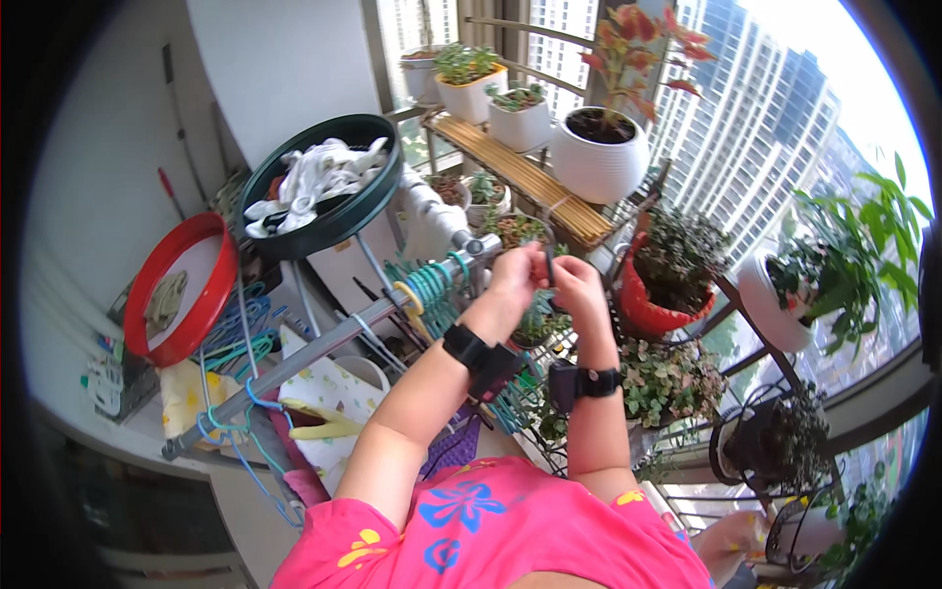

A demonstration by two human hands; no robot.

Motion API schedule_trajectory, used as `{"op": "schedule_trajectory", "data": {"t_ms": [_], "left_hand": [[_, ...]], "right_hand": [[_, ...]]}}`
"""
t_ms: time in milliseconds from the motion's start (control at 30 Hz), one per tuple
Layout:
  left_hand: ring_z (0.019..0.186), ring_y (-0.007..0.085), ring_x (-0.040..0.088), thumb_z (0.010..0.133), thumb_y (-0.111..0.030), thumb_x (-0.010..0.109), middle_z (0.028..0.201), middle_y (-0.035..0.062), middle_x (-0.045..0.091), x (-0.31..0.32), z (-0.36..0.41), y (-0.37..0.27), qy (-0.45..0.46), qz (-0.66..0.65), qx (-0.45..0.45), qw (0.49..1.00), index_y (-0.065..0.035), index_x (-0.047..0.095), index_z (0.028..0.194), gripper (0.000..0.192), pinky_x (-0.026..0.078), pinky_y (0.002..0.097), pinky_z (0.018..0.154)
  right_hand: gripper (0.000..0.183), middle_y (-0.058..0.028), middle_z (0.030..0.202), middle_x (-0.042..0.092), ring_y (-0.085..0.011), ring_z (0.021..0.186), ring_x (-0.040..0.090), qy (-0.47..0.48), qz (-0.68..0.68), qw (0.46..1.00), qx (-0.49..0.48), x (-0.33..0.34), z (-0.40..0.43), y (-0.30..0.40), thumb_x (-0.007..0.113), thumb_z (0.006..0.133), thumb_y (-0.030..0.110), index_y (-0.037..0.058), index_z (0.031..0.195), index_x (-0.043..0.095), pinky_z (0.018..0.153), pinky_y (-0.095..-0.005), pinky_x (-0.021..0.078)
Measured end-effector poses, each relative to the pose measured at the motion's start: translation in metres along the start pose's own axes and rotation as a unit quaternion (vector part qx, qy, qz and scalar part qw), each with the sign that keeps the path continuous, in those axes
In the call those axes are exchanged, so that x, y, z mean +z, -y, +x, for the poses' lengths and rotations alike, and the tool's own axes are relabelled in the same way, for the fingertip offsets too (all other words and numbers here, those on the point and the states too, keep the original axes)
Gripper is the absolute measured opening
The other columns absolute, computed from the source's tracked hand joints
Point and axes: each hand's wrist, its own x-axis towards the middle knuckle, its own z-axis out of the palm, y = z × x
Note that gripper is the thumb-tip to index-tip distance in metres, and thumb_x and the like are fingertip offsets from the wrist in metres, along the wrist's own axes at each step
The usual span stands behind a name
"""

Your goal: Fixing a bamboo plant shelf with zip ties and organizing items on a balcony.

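My left hand (517,269) and my right hand (578,286) meet just beyond the end of a grey metal drying rail (309,351). A thin dark object (550,266) stands upright between them, pinched by the fingers of both; it is too small and blurred to identify. Several green plastic hangers (430,283) hang bunched on the rail beside my left forearm. Potted succulents (541,324) sit below my hands, partly hidden by them. Black straps with small dark boxes circle both wrists.
White pots (600,166) stand on a bamboo shelf (515,169) beyond my hands. A red planter (662,287) is at the right, by the window railing. At the left, a dark green basin (368,210) holds white cloths, near a red basin (140,316). A yellow-green glove (324,423) hangs below the rail.
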Motion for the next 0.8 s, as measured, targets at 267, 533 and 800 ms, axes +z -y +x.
{"op": "schedule_trajectory", "data": {"t_ms": [267, 533, 800], "left_hand": [[0.079, 0.0076, 0.052, 0.090, -0.020, 0.053, 0.085, -0.0020, 0.058, 0.018, -0.130, -0.016, 0.066, -0.053, 0.062, 0.994, -0.0092, 0.058, 0.095, 0.013, 0.041, 0.0226, 0.072], [0.089, 0.0110, 0.052, 0.092, -0.017, 0.049, 0.094, 0.0025, 0.056, -0.012, -0.253, -0.066, 0.087, 0.034, 0.194, 0.976, -0.0069, 0.054, 0.093, 0.012, 0.038, 0.0251, 0.080], [0.083, 0.0134, 0.048, 0.089, -0.019, 0.053, 0.090, 0.0039, 0.052, -0.038, -0.286, -0.072, 0.075, 0.001, 0.219, 0.973, -0.0070, 0.052, 0.088, 0.012, 0.037, 0.0246, 0.075]], "right_hand": [[0.010, -0.0022, 0.077, 0.060, -0.0062, 0.065, 0.054, 0.120, 0.098, 0.977, -0.148, 0.029, -0.050, 0.093, 0.063, 0.082, 0.006, -0.0020, 0.087, 0.059, 0.060, -0.0190, 0.0436], [0.030, -0.0051, 0.072, 0.054, -0.0156, 0.065, 0.055, 0.186, -0.279, 0.883, -0.328, 0.111, -0.050, 0.156, 0.079, 0.062, 0.028, 0.0041, 0.074, 0.065, 0.054, -0.0279, 0.0399], [0.053, -0.0106, 0.084, 0.067, -0.0240, 0.081, 0.065, 0.162, -0.580, 0.753, -0.266, 0.247, 0.067, 0.180, 0.072, 0.059, 0.056, 0.0082, 0.081, 0.070, 0.071, -0.0332, 0.0514]]}}
